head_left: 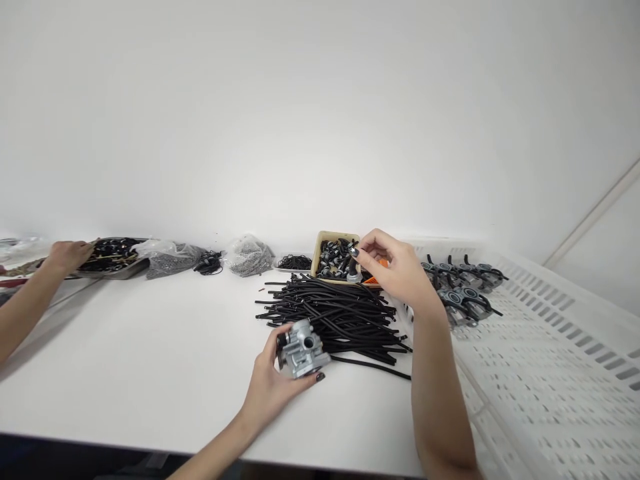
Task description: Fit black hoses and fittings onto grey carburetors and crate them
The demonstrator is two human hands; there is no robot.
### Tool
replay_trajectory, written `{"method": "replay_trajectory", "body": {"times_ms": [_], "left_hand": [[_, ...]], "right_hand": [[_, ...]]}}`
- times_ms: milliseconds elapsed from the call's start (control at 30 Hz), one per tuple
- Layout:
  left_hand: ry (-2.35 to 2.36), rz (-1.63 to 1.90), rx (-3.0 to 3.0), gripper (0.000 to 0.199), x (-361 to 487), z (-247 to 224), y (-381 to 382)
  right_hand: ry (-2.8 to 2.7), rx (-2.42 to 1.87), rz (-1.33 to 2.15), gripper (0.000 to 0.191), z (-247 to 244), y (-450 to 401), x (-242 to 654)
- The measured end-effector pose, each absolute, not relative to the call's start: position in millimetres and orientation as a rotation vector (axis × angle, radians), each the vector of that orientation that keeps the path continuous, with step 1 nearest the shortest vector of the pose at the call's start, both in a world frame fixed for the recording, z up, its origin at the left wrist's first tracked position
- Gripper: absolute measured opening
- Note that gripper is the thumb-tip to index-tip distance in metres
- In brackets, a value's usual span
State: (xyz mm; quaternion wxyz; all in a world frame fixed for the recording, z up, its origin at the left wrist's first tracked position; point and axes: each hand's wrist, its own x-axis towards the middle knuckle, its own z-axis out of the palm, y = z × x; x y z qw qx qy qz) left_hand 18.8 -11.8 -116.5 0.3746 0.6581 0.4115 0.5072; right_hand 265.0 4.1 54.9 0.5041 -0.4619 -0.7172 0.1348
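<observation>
My left hand [280, 373] is closed around a silver metal carburetor [303, 348], held tilted just above the white table. My right hand [395, 267] is raised over the front right of a beige box [320, 239]. Its thumb and fingers pinch a small carburetor cap [354, 272] with a black rubber top and a grey rim. Similar black and grey caps [334, 259] fill the box, and an orange piece [373, 280] shows beside my fingers. Between my two hands lies a pile of black rubber hoses [330, 310].
A white perforated crate [550, 373] on the right holds several carburetors [463, 287]. Along the wall are black rings [294, 263], bags of small grey parts [250, 257] and a metal tray [125, 272]. A co-worker's hand [70, 257] reaches to that tray.
</observation>
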Motion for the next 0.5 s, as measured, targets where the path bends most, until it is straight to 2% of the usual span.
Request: {"method": "replay_trajectory", "body": {"times_ms": [133, 267, 367, 500], "left_hand": [[0.862, 1.539, 1.921, 0.077, 35.4, -52.3, 11.9], [0.808, 1.603, 2.279, 0.076, 58.8, 12.7, 34.4], [0.869, 1.674, 2.447, 0.075, 69.7, 36.0, 43.7], [0.862, 1.655, 2.541, 0.073, 69.9, 40.6, 50.3]], "right_hand": [[-1.644, -0.775, 0.468, 0.014, 54.8, 2.1, 254.5], [-1.453, -0.602, 0.453, 0.016, 54.7, 1.8, 253.3], [-1.267, -0.581, 0.385, 0.018, 53.8, 6.7, 261.6], [-1.141, -0.503, 0.446, 0.026, 52.7, 13.2, 268.9]]}}
